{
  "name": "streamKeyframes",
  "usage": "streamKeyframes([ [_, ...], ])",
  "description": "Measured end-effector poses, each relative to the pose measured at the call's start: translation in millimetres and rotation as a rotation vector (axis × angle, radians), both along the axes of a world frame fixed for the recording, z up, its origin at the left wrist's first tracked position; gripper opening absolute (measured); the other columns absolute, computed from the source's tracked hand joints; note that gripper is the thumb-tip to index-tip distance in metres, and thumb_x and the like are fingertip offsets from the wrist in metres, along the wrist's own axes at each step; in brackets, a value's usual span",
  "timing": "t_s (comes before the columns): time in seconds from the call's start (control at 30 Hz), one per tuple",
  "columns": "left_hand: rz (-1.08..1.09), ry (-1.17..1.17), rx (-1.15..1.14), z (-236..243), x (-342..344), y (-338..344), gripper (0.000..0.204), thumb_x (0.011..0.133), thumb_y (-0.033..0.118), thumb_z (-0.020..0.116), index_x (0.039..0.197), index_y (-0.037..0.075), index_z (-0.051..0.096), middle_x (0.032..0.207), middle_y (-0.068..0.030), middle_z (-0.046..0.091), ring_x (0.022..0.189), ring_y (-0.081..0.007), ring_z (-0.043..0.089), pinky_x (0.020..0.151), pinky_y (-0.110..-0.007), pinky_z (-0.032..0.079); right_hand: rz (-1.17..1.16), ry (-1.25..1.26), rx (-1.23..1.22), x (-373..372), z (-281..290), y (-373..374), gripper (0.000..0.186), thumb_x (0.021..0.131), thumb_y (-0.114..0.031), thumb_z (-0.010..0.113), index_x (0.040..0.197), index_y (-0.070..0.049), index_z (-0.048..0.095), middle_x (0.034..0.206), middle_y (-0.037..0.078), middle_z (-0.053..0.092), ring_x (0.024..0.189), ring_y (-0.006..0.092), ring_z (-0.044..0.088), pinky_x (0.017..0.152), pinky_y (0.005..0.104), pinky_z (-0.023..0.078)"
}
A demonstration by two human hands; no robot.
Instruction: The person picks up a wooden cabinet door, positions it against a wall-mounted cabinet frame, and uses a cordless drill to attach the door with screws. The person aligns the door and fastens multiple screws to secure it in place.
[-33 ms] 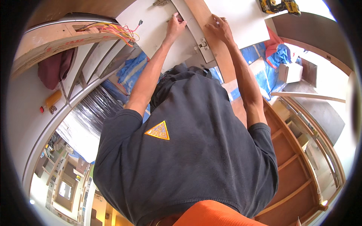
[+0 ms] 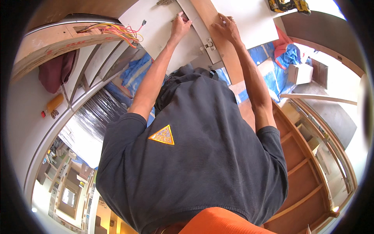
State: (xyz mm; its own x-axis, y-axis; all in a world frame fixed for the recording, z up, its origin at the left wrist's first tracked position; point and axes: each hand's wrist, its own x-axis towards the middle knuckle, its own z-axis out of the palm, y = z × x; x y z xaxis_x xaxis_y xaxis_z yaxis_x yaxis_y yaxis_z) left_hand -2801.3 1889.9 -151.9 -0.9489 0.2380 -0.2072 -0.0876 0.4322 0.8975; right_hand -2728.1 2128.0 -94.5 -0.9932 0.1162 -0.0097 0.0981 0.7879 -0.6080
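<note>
At the top centre my left hand is over a white panel, thumb and fingers curled together beside a pale strip. Something small and dark shows between the fingertips, too little to name. To its right lies a long light-brown wooden board. My right hand rests on this board, thumb and fingers apart, and grips nothing. A metal cabinet hinge sits on the strip next to the board, below my hands. Another metal hinge is at the top edge, left of my left hand.
A yellow-black power tool lies at the top right on a white surface. Loose coloured wires stick out of a wooden edge at left. An orange bottle is farther left. A wooden frame stands at lower right.
</note>
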Motion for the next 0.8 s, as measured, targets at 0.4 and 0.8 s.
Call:
streamKeyframes([
  [0.4, 0.079, -0.105, 0.074, 6.4, -8.9, 5.5, 0.071, 0.081, 0.014, 0.074, 0.137, -0.011, 0.039, 0.090, -0.0131, 0.071, 0.074, -0.0208, 0.071, 0.072, -0.035, 0.057, -0.072, -0.094, -0.033, -6.3, 0.6, -3.1, 0.067, 0.079, -0.042, 0.073, 0.137, -0.014, 0.056, 0.123, 0.019, 0.058, 0.114, 0.0364, 0.058, 0.095, 0.0447, 0.049],
  [0.8, 0.034, 0.065, -0.009, 51.2, 44.5, -24.7, 0.042, 0.091, 0.014, 0.064, 0.129, -0.001, 0.054, 0.105, -0.0127, 0.066, 0.090, -0.0200, 0.067, 0.077, -0.033, 0.056, -0.270, 0.112, -0.247, 3.3, -21.8, 44.7, 0.067, 0.083, -0.039, 0.074, 0.137, -0.007, 0.053, 0.119, 0.015, 0.062, 0.105, 0.0293, 0.064, 0.091, 0.0422, 0.051],
])
